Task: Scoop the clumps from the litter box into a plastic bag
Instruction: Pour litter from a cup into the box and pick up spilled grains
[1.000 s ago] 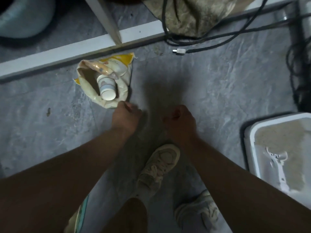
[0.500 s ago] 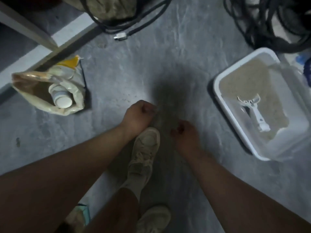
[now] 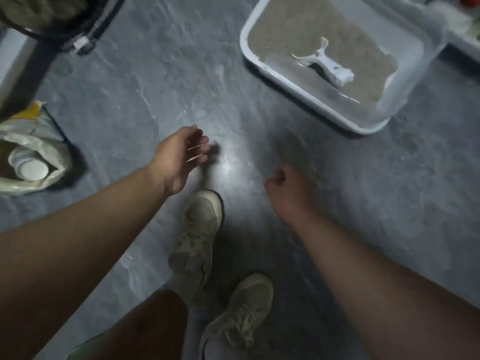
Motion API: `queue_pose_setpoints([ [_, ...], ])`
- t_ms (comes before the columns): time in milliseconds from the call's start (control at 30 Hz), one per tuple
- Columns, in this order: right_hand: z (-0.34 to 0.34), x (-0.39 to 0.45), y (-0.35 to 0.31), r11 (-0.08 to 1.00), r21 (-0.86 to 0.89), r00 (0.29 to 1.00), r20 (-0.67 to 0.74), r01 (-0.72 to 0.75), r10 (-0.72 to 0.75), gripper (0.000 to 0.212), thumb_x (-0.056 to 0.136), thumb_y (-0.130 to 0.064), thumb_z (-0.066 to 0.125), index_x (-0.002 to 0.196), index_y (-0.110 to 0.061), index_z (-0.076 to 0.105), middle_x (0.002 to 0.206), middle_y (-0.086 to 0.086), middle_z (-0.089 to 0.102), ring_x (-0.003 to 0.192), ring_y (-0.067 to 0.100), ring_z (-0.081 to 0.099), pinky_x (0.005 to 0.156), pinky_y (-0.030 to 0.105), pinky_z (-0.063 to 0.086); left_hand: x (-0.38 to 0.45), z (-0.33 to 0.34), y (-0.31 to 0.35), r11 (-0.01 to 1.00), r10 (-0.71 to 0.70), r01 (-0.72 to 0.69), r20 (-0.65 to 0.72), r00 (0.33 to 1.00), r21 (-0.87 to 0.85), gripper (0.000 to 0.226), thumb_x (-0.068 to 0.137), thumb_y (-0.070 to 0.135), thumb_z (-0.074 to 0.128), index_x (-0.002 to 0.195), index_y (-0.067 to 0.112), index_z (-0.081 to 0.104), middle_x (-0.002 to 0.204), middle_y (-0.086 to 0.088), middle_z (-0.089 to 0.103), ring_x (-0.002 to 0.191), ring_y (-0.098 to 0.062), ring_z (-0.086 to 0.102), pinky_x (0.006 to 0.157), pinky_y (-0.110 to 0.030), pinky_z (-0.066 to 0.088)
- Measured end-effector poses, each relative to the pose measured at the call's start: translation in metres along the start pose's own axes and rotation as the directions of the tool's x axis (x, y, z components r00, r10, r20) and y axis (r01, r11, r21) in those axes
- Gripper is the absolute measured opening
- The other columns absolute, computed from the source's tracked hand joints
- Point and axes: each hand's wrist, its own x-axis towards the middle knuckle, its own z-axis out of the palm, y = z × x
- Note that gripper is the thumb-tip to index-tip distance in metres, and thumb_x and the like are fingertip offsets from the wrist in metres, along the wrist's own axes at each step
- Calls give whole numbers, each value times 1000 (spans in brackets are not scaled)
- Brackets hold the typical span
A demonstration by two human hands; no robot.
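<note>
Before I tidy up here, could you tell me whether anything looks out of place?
Nothing is spilled. The scoop lies in the litter box, half sunk in the litter, and loose cables trail across the floor at top left.

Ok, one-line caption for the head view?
Both hands empty above the floor; scoop lies in the litter box, untouched.

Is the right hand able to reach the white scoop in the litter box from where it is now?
Probably yes. The right hand holds nothing, only bare floor lies between it and the litter box, and the scoop lies uncovered on the litter.
</note>
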Motion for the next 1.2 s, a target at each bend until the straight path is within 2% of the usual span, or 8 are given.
queue_pose_setpoints([
  [200, 15, 12, 48, 999, 42, 999, -40, -17, 19, 43, 90, -27, 67, 129, -12, 60, 121, 11, 64, 112, 29, 62, 98, 37, 48, 22, 17, -27, 987, -41, 41, -1, 999, -155, 32, 100, 37, 43, 95, 15, 65, 99, -4, 73, 96, -20, 71, 90, -34, 52],
  [367, 19, 43, 65, 980, -191, 995, -71, 57, -71, 47, 92, -27, 60, 136, -11, 56, 137, 15, 55, 125, 32, 52, 102, 33, 41, 56, 29, -31, 965, 1, -2, -5, 1000, -264, 36, 99, 37, 41, 101, 12, 66, 107, -9, 73, 109, -26, 70, 105, -39, 49],
  [467, 26, 70, 60, 966, -216, 985, -63, 144, -160, 49, 94, -25, 57, 140, -10, 52, 141, 15, 51, 129, 30, 48, 105, 31, 37, 80, 31, -26, 949, 19, -17, 2, 1000, -314, 37, 100, 37, 41, 107, 10, 65, 119, -12, 71, 114, -28, 68, 105, -41, 49],
  [667, 46, 124, 28, 936, -235, 946, -126, 263, -297, 38, 93, -20, 61, 127, -2, 60, 126, 18, 56, 115, 33, 54, 101, 39, 44, 112, 33, -22, 910, 47, -18, 60, 997, -415, 39, 99, 35, 42, 116, 7, 63, 126, -17, 68, 111, -30, 70, 105, -42, 49],
  [733, 57, 133, 22, 870, -355, 897, -155, 342, -415, 28, 87, -15, 67, 109, 1, 67, 109, 22, 61, 101, 39, 58, 91, 47, 50, 120, 31, -23, 903, 51, -18, 65, 997, -429, 41, 99, 35, 42, 119, 5, 62, 125, -18, 69, 112, -31, 69, 106, -42, 48],
  [833, 75, 137, 18, 727, -524, 803, -129, 443, -582, 12, 77, -12, 75, 83, -5, 68, 86, 16, 61, 80, 35, 58, 73, 43, 54, 130, 28, -26, 893, 47, -7, 78, 996, -451, 42, 99, 36, 43, 119, 4, 62, 124, -19, 69, 112, -32, 69, 107, -44, 48],
  [1000, 97, 151, 15, 585, -625, 722, -49, 517, -690, 12, 76, -19, 72, 84, -14, 64, 88, 8, 59, 82, 27, 52, 72, 39, 43, 142, 18, -29, 889, 29, 20, 99, 995, -458, 44, 99, 35, 44, 124, 3, 62, 122, -19, 70, 112, -33, 69, 107, -44, 47],
  [1200, 99, 168, -5, 640, -585, 739, -99, 498, -666, 20, 84, -20, 62, 100, -9, 69, 103, 9, 60, 95, 30, 52, 83, 44, 47, 146, 24, -22, 887, 44, 9, 104, 994, -461, 43, 98, 34, 45, 122, 1, 61, 120, -21, 71, 111, -34, 70, 107, -45, 47],
])
